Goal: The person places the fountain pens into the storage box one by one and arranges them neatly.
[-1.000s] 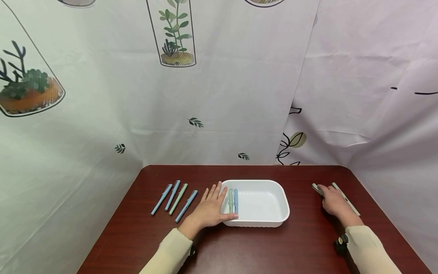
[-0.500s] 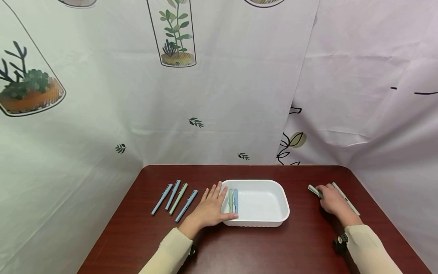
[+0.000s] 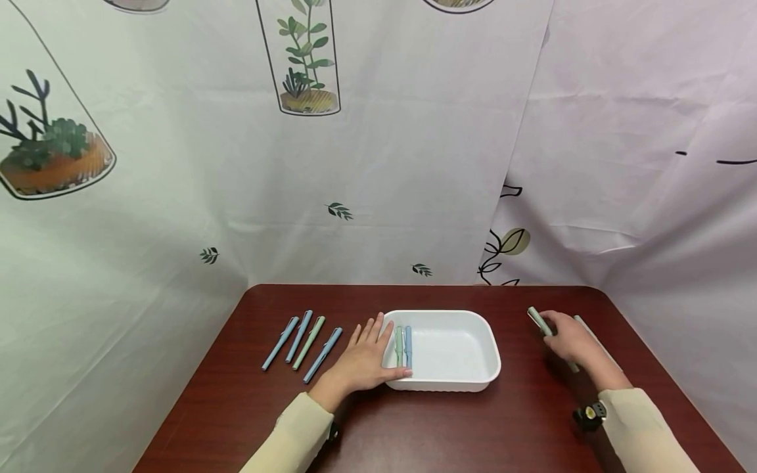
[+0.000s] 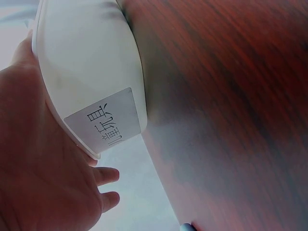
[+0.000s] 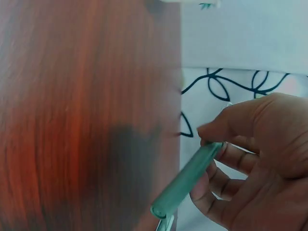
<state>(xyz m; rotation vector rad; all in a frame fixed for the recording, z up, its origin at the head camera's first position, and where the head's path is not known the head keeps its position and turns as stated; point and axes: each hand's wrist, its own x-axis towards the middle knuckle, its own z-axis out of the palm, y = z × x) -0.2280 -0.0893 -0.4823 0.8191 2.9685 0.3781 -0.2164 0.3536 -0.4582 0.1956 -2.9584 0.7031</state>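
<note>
My right hand (image 3: 570, 338) pinches a pale green pen (image 3: 538, 320) between thumb and fingers at the table's right side. In the right wrist view the same pen (image 5: 185, 183) slants down out of the fingertips. Another pale green pen (image 3: 597, 341) lies just right of that hand, partly covered by it. My left hand (image 3: 363, 358) rests with spread fingers over the left end of a white rectangular tray (image 3: 455, 351), thumb along its near rim. Inside the tray, beside the thumb, lie a green pen (image 3: 399, 345) and a blue pen (image 3: 408, 345), side by side.
Left of the tray, a row of pens lies slanted on the dark red table (image 3: 414, 433): blue ones (image 3: 322, 355) and a green one (image 3: 309, 343). A patterned white curtain (image 3: 384, 164) hangs behind the table. The tray's outer wall carries a label (image 4: 107, 120).
My right hand has lifted the pale green pen and turned it, its upper end swinging left and upward. My left hand and the tray have stayed in place.
</note>
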